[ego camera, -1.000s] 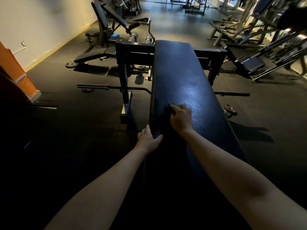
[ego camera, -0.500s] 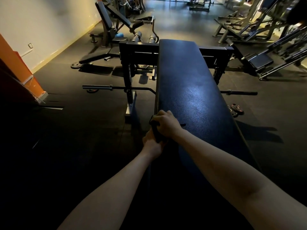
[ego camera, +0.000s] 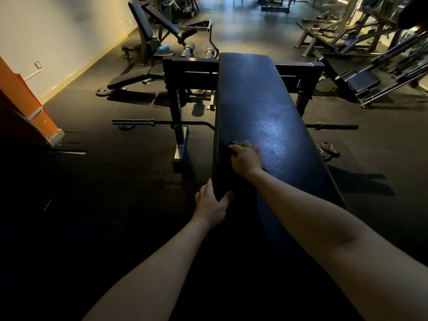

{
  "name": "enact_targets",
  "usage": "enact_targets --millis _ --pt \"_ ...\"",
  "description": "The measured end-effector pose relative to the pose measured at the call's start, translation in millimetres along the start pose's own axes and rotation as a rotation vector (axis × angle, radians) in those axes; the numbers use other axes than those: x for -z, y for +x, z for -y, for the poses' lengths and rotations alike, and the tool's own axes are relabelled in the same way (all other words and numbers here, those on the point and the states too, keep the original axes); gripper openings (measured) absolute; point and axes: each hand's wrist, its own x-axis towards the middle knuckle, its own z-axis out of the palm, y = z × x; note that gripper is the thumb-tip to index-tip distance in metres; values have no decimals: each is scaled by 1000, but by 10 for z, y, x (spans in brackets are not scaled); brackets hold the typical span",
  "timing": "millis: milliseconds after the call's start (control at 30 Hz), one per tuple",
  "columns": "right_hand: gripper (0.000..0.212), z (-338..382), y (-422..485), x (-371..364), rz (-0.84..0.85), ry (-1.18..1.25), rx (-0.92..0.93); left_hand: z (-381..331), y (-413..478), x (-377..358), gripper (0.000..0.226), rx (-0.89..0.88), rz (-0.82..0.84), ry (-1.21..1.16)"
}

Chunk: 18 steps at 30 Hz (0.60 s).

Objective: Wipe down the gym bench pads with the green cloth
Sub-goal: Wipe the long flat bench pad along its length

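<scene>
Nearest to us, two bare forearms reach forward over the dark near end of the pad [ego camera: 266,107].

Left hand [ego camera: 211,205]: at the pad's left edge, near end. The fingers lie fairly straight down the side and the thumb is spread onto the top face. We read it as bracing, relaxed, with nothing clenched.

Right hand [ego camera: 246,159]: a little farther along, on the pad top, just inside the left edge. The fingers are curled over the cloth [ego camera: 239,143] and bunch it against the pad. We see only a small green bit past the knuckles; the rest is hidden under the hand.

The pad is long, dark and pebbled, and runs away from us. Light gleams on its middle, to the right of the right hand.

On the floor [ego camera: 115,172] left of the pad a barbell [ego camera: 148,122] lies crosswise, and its other end shows on the right side. Small plates [ego camera: 328,152] sit on the floor just right of the pad.

At the pad's far end we note a black rack [ego camera: 185,72] spanning both sides. Beyond it on the left an incline bench [ego camera: 141,31] stands near the wall [ego camera: 58,31]. More machines stand far right, too dim to sort.
</scene>
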Motion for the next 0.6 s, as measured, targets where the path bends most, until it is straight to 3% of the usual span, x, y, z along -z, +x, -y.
enact_targets --millis 267,433,600 --pt "35 66 -566 -5 101 46 267 -21 -15 26 90 -38 -16 66" --pt "31 0 -888 64 128 102 292 -121 -78 20 81 -87 2 270" --pt "32 -54 -1168 120 51 107 304 -189 -131 -35 76 -79 -7 345"
